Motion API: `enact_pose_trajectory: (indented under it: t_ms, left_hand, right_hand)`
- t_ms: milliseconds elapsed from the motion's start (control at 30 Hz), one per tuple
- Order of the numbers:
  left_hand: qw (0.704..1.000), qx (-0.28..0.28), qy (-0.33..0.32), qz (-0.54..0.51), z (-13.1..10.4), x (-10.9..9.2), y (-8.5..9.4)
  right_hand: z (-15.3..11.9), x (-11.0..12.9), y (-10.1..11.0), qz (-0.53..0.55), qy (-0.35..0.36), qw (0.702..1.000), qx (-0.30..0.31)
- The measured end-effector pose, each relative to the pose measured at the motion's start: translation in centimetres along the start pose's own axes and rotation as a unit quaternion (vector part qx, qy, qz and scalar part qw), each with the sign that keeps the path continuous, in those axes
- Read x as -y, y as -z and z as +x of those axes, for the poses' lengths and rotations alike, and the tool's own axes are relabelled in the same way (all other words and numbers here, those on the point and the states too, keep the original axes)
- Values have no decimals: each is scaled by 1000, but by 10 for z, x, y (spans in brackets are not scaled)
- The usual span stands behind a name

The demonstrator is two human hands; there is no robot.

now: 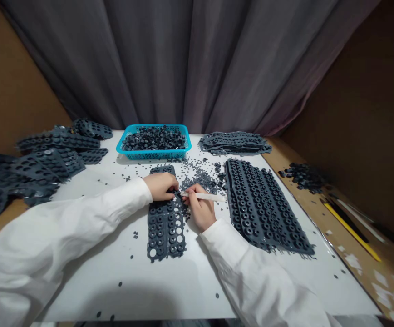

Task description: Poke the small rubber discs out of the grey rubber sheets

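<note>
A dark rubber sheet [165, 227] with rows of round ring-shaped parts lies on the white board, with open holes along its right side and one at its lower left corner. My left hand [162, 185] rests on the upper part of this sheet, fingers bent and pressed on it near its right edge; what they hold, if anything, is hidden. My right hand [199, 206] grips a white pen-like tool [209, 196], its tip at the sheet's right edge beside my left fingertips. Small dark discs [202, 178] are scattered just beyond my right hand.
A blue basket [152, 155] of small dark parts stands at the back. Stacked sheets [265, 204] lie at the right, more [234, 142] behind them, and a heap [47, 165] at the left. A yellow tool [352, 231] and dark parts [304, 177] lie at the far right.
</note>
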State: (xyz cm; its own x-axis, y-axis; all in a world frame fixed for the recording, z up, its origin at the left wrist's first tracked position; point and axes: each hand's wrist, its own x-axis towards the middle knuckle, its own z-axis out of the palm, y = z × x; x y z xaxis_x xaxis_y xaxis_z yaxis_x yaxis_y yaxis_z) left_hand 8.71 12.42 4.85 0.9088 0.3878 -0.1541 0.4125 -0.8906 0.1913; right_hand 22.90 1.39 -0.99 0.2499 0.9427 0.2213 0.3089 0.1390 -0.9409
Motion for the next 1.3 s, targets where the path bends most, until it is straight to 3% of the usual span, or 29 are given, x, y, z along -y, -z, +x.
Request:
enact_pose_trajectory:
  t_ms: [300, 567, 733, 900, 1000, 1100, 1200, 1300]
  left_hand:
    - [998, 1, 38, 45, 11, -7, 1]
    - [998, -13, -18, 65, 10, -16, -12]
    - [998, -61, -32, 9, -1, -3, -26]
    - [985, -123, -4, -120, -10, 15, -31]
    - [958, -182, 61, -214, -14, 23, -30]
    - [912, -219, 128, -323, -16, 32, -23]
    - [852, -211, 163, -450, -17, 36, -15]
    - [788, -189, 182, -557, -19, 31, -12]
  right_hand:
    - [-2, 1, 0, -85, 41, 995, 23]
    - [-4, 13, 1, -185, 102, 976, 44]
    - [-4, 13, 0, -209, 109, 971, 44]
    - [-4, 11, -2, -215, 100, 971, 41]
    - [-4, 11, -1, -204, 96, 973, 38]
    - [-5, 10, -1, -187, 99, 976, 41]
    - [-5, 5, 0, -128, 77, 988, 38]
    - [-3, -1, -1, -47, 15, 999, -8]
